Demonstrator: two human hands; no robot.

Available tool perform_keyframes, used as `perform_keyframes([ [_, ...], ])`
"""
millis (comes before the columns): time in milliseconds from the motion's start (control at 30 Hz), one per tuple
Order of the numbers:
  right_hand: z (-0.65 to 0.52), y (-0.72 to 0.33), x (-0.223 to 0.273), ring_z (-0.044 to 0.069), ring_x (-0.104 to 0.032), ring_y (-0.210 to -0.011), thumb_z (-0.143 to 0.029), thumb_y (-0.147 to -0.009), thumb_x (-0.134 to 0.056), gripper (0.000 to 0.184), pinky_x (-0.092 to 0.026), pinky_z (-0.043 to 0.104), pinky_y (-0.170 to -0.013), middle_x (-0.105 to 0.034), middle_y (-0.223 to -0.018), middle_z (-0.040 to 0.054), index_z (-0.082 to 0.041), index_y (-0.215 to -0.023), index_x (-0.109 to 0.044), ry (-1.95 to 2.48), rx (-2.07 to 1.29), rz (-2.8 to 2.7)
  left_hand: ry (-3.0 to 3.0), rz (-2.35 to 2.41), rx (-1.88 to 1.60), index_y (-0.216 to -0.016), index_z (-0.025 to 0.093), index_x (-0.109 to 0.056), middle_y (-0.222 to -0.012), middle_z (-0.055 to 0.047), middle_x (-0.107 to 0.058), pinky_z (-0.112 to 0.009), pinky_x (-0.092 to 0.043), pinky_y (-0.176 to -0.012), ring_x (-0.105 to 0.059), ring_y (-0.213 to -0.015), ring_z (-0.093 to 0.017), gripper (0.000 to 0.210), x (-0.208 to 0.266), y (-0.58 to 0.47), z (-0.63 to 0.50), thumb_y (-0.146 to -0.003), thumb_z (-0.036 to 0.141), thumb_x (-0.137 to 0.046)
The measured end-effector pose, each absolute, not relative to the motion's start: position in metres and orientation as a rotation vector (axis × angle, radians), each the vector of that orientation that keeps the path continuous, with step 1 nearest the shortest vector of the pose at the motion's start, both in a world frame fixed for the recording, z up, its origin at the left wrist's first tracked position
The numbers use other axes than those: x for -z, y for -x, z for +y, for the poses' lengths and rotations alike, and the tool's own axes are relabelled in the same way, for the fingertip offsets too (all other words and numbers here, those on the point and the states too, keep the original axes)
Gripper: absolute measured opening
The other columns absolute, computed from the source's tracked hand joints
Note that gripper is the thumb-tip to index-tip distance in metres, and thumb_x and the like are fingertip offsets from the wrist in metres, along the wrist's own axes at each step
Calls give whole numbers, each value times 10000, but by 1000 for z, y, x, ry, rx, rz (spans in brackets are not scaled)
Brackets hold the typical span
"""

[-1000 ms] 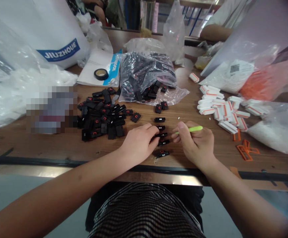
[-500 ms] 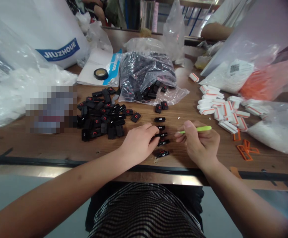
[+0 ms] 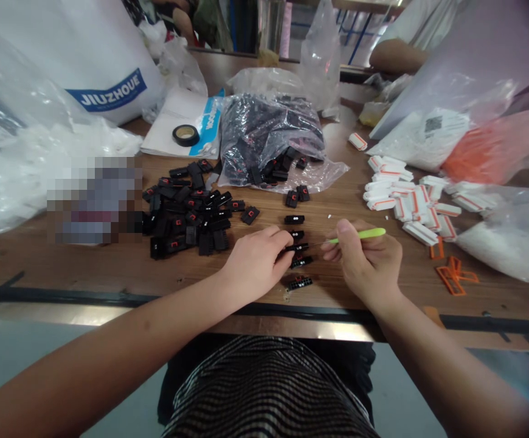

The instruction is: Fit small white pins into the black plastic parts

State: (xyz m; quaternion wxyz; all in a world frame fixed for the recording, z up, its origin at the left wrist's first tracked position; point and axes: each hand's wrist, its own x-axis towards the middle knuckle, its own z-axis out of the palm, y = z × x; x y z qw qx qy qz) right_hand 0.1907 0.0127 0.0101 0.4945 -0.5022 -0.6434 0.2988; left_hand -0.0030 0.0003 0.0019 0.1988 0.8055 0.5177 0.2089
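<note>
My left hand (image 3: 261, 258) pinches the left end of a small black connector housing (image 3: 299, 247) on the wooden table. In my right hand (image 3: 368, 258) is a pick with a lime-green handle (image 3: 368, 234) and a thin metal shaft, held like a pen. The shaft points left at that housing; I cannot tell whether its tip touches. Other black housings stand in a column with it: one (image 3: 294, 219) farther off with white dots, and one (image 3: 300, 283) nearest me showing a row of holes. A tiny white piece (image 3: 329, 216) lies beyond the pick.
A pile of black housings (image 3: 191, 213) lies left, below a clear bag (image 3: 269, 128) of more. White connectors with orange strips (image 3: 417, 204) and orange frames (image 3: 451, 278) lie right. Black tape (image 3: 185, 135) rests on papers (image 3: 164, 131). Another person's arm (image 3: 396, 56) is at the back.
My right hand and the pick have shifted very slightly left. My left hand keeps its hold on the same housing, and the parts around it lie as before.
</note>
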Motion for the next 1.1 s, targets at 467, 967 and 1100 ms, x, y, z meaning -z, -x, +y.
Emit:
perform_keyframes([
  [467, 16, -191, -17, 127, -615, -448, -397, -955, -574, 323, -507, 269, -428, -693, -626, 27, -223, -704, -679, 1212, -703, -1491, -2224, 1431, -585, -943, 163, -644, -899, -30, -639, -317, -493, -710, -604, -762, -166, 69, -3, 1, 0, -905, 204, -603],
  [967, 26, -188, -20, 122, -612, -436, -431, -943, -584, 326, -509, 264, -426, -683, -579, 18, -225, -711, -684, 1219, -750, -1387, -2329, 1411, -541, -1121, 172, -684, -1066, -50, -668, -322, -520, -766, -631, -767, -149, 232, -28, 19, 22, -897, 176, -623],
  [1100, 28, -186, -16, 114, -619, -452, -433, -945, -583, 333, -503, 248, -430, -699, -620, 23, -208, -727, -692, 1197, -773, -1416, -2341, 1425, -493, -1146, 182, -677, -1094, -53, -669, -342, -528, -757, -646, -800, -177, 241, -19, 12, 23, -921, 218, -599],
])
